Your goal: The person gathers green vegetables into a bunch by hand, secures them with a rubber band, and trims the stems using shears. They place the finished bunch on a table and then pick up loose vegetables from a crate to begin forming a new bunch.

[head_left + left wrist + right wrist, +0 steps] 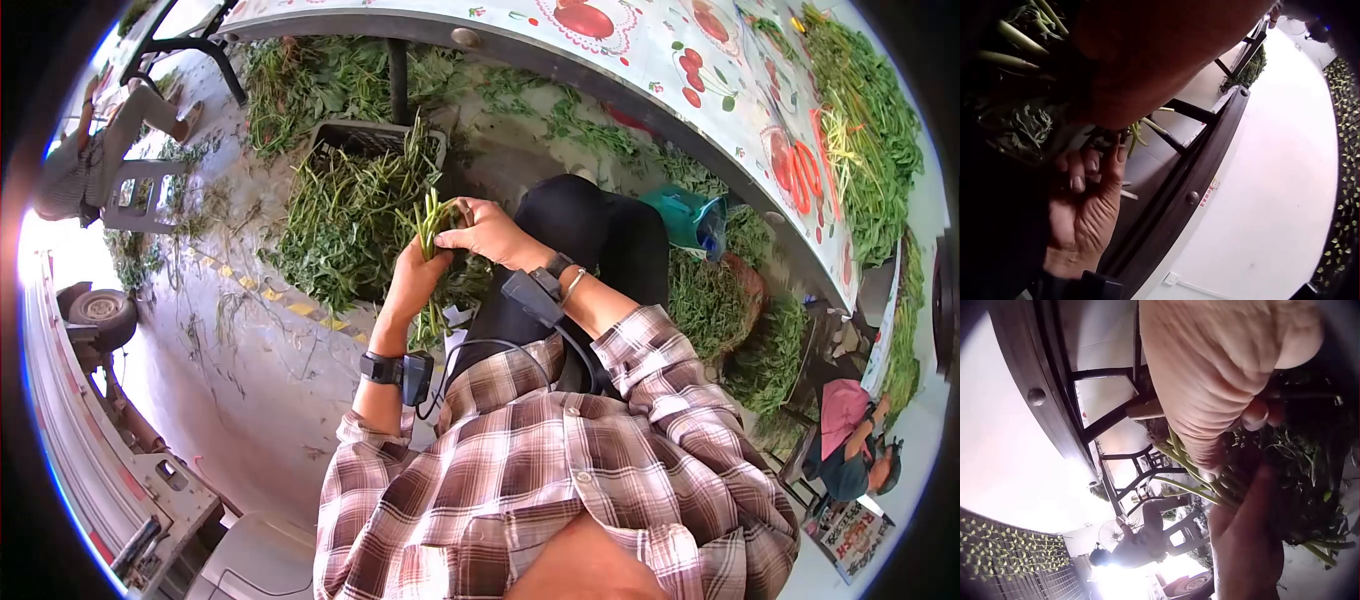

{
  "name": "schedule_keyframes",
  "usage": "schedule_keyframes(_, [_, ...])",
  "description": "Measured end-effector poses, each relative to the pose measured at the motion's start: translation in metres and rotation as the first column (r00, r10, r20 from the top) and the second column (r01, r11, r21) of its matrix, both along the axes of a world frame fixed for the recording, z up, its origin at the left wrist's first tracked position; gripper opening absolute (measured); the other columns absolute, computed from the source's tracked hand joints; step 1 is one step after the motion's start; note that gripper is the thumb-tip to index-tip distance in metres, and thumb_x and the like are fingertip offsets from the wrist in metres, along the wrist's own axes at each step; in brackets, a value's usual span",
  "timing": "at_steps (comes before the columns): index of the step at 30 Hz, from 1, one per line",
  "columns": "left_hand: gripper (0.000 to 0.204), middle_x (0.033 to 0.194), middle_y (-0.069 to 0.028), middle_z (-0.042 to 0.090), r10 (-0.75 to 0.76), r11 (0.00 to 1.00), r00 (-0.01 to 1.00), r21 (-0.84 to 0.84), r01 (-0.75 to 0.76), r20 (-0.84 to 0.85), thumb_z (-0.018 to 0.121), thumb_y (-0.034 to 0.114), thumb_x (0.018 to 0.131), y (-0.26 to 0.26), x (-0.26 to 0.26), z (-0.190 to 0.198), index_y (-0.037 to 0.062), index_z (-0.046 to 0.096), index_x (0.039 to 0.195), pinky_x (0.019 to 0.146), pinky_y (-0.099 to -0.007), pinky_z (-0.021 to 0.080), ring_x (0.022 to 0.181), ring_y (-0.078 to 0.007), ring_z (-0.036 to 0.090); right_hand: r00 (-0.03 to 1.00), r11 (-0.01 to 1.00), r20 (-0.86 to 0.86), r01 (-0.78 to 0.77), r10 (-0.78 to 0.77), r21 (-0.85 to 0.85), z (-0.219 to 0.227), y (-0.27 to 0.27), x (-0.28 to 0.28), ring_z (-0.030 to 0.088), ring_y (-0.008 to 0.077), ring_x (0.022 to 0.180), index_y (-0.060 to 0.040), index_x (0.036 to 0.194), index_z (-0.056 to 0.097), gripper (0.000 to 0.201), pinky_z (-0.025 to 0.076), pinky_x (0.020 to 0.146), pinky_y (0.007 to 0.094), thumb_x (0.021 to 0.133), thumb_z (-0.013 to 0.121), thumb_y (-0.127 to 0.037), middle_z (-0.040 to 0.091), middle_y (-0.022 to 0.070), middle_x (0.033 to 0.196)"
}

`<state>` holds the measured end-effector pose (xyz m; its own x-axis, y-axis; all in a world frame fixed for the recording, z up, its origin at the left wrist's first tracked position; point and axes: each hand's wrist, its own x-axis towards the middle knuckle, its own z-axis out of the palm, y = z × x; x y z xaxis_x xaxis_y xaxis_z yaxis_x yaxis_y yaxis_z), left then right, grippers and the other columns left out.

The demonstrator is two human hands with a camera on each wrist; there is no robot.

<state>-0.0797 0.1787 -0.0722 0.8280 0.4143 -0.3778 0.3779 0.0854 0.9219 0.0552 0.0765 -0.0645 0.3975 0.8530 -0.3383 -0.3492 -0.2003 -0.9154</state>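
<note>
- Green stalks [430, 225], a small bunch of leafy vegetable stems, stood upright between our two hands, held out in front of our knees and above the heaped greens in the black crate [340, 135] on the floor.
- Our left hand [418, 282] was curled round the lower part of the bunch, gripping it from below.
- Our right hand [487, 235] was closed over the bunch from the side, its fingers [1254, 415] pinching the stems near the top; the right wrist view showed the pale stems running out beneath them.
- We judged the step in hand to be gathering and squaring up a bundle, with the stem ends brought level.
- The next move, as we judged it, called for a steady grip with the left hand while the right either drew more stems in or tidied stray ones.
- More greens lay on the desk [640, 50] with its fruit-patterned cover, beside orange rubber bands [800, 170].
</note>
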Motion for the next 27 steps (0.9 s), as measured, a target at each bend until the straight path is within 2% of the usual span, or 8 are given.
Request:
schedule_keyframes(6, [0.029, 0.099, -0.0012, 0.061, 0.004, 1.0, 0.999, 0.004, -0.004, 0.053, 0.057, 0.006, 0.087, -0.006, -0.006, -0.006, -0.0007, 0.055, 0.116, 0.079, -0.0259, 0.044, 0.088, -0.0096, 0.052, 0.986, 0.986, 0.123, -0.097, 0.114, -0.137, -0.002, 0.001, 0.003, 0.055, 0.009, 0.068, -0.002, 0.084, 0.064, 0.009, 0.046, 0.066, 0.0294, 0.079, 0.064, -0.009, 0.064, -0.0003, 0.072])
schedule_keyframes(7, [0.028, 0.1, -0.0006, 0.061, -0.015, 1.0, 1.0, 0.001, 0.015, 0.017, 0.057, 0.008, 0.089, -0.005, -0.009, -0.002, -0.0001, 0.056, 0.116, 0.081, -0.0257, 0.043, 0.091, -0.0094, 0.052, 0.994, 0.998, 0.084, -0.067, 0.068, -0.004, -0.008, 0.002, 0.0, 0.04, 0.0033, 0.046, -0.0065, 0.079, 0.064, 0.011, 0.033, 0.042, 0.0236, 0.084, 0.065, -0.016, 0.051, -0.0068, 0.06])
schedule_keyframes(11, [0.026, 0.105, -0.0008, 0.061, 0.021, 0.989, 0.997, -0.142, -0.031, -0.073, 0.054, 0.009, 0.092, 0.003, -0.025, 0.022, -0.0003, 0.056, 0.116, 0.083, -0.0241, 0.043, 0.092, -0.0084, 0.053, 0.97, 0.998, -0.24, 0.033, -0.044, -0.052, -0.007, 0.005, 0.003, 0.04, 0.0054, 0.042, -0.0074, 0.071, 0.057, 0.017, 0.033, 0.039, 0.0239, 0.085, 0.063, -0.016, 0.047, -0.0033, 0.058])
schedule_keyframes(14, [0.02, 0.076, 0.0091, 0.05, -0.011, 0.993, 0.984, -0.122, -0.01, -0.177, 0.055, 0.014, 0.092, 0.008, -0.039, 0.028, 0.0063, 0.059, 0.109, 0.049, -0.0185, 0.031, 0.059, -0.0005, 0.039, 0.966, 0.994, -0.237, 0.089, -0.1, -0.055, -0.014, 0.011, 0.001, 0.041, 0.0063, 0.042, -0.0086, 0.066, 0.052, 0.024, 0.035, 0.039, 0.0263, 0.087, 0.062, -0.017, 0.047, -0.002, 0.058])
schedule_keyframes(18, [0.017, 0.073, 0.0076, 0.05, 0.028, 0.992, 0.979, -0.116, -0.052, -0.204, 0.056, 0.016, 0.092, 0.019, -0.063, 0.023, 0.0067, 0.059, 0.106, 0.05, -0.0193, 0.033, 0.058, -0.0018, 0.039, 0.769, 0.929, -0.55, 0.369, -0.326, -0.034, -0.021, 0.012, 0.016, 0.042, 0.0097, 0.041, -0.0071, 0.066, 0.052, 0.028, 0.036, 0.038, 0.0268, 0.087, 0.064, -0.021, 0.047, -0.0006, 0.057])
schedule_keyframes(20, [0.017, 0.075, 0.005, 0.051, 0.129, 0.977, 0.965, -0.135, -0.162, -0.228, 0.056, 0.018, 0.092, 0.028, -0.081, 0.019, 0.0061, 0.059, 0.103, 0.05, -0.0216, 0.034, 0.06, -0.0036, 0.041, 0.867, 0.924, -0.322, 0.374, -0.381, -0.084, -0.021, 0.015, 0.011, 0.044, 0.0095, 0.039, -0.0055, 0.068, 0.054, 0.028, 0.037, 0.037, 0.0268, 0.089, 0.062, -0.022, 0.047, -0.0007, 0.055])
schedule_keyframes(24, [0.013, 0.069, 0.0038, 0.046, 0.259, 0.951, 0.956, -0.137, -0.277, -0.14, 0.056, 0.019, 0.092, 0.037, -0.093, 0.014, 0.0057, 0.058, 0.094, 0.048, -0.023, 0.034, 0.054, -0.0052, 0.038, 0.962, 0.984, -0.21, 0.175, -0.175, -0.018, -0.041, 0.026, -0.002, 0.045, 0.011, 0.035, -0.0048, 0.077, 0.06, 0.02, 0.037, 0.032, 0.0282, 0.084, 0.068, -0.022, 0.051, 0.0025, 0.052])
schedule_keyframes(27, [0.012, 0.066, 0.0037, 0.043, 0.278, 0.949, 0.955, -0.126, -0.29, -0.099, 0.058, 0.018, 0.091, 0.036, -0.083, 0.012, 0.0059, 0.056, 0.091, 0.047, -0.0233, 0.033, 0.052, -0.006, 0.038, 0.981, 0.989, -0.132, 0.135, -0.141, -0.057, -0.025, 0.025, -0.009, 0.04, 0.0065, 0.037, -0.0015, 0.106, 0.062, 0.028, 0.033, 0.033, 0.0248, 0.084, 0.067, -0.019, 0.046, -0.002, 0.054])
